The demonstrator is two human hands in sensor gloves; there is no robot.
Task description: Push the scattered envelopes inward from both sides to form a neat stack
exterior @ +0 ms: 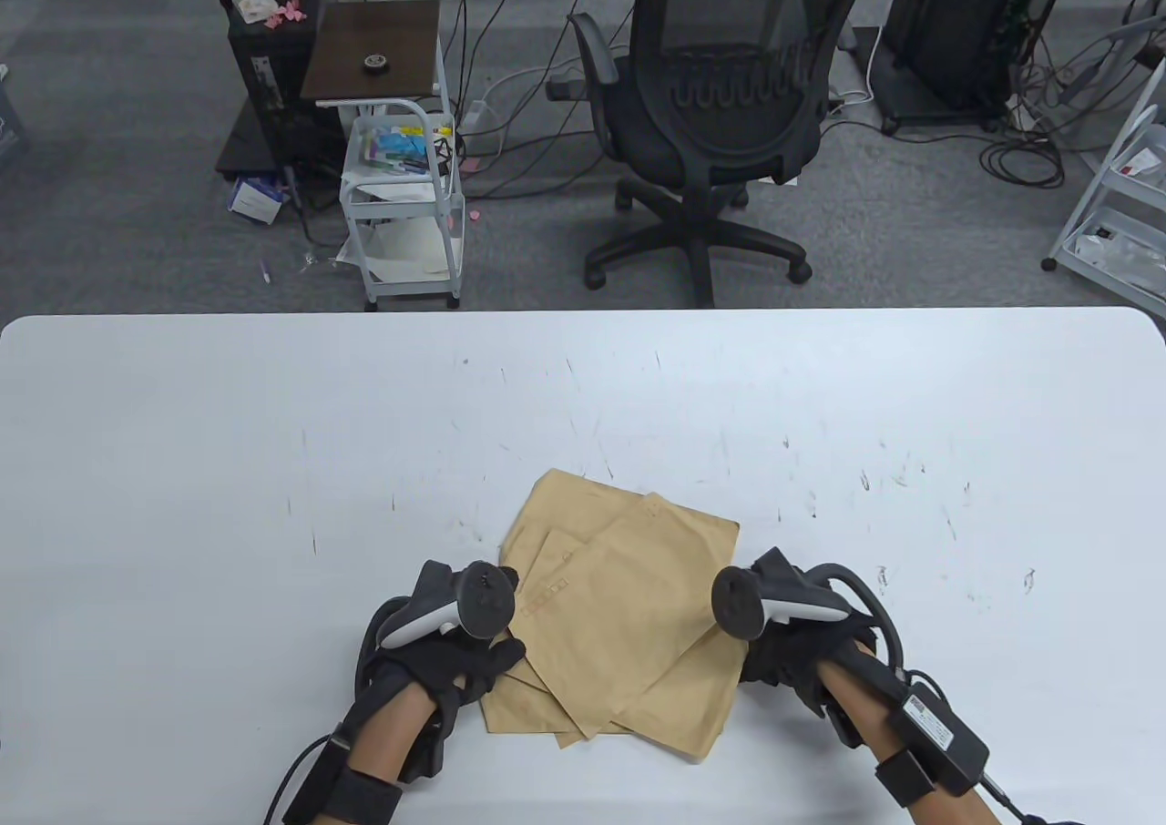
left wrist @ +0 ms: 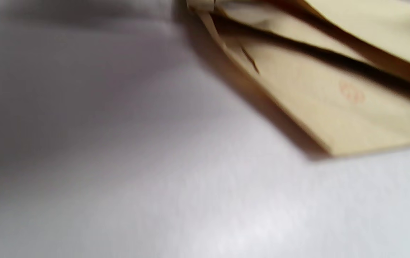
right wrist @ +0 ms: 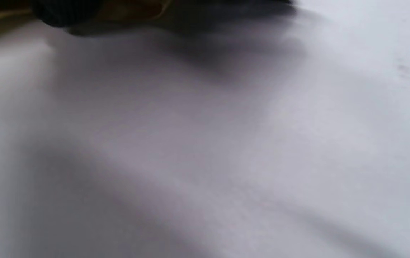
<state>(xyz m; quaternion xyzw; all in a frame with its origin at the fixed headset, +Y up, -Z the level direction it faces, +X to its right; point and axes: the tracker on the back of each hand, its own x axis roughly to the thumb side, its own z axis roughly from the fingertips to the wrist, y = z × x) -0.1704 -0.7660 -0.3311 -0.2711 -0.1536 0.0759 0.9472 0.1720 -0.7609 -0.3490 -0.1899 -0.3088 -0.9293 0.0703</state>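
Two gloved hands flanked a loose pile of brown envelopes, low in the frame.

The left hand touched the pile's left edge, fingers curled; the envelopes lay fanned and overlapping on the white table; the right hand met their right edge, its finger pose not discernible.

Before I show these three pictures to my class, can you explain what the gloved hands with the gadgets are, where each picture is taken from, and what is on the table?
These are a person's hands in black sensor gloves, each with a tracker strapped to its back; nothing is held. The wide picture looks down at the white table. The left hand and right hand press against opposite sides of a loose pile of brown envelopes, which overlap at different angles. The other two pictures come from wrist cameras: the left one shows the envelopes' edges close up, the right one mostly blurred table.
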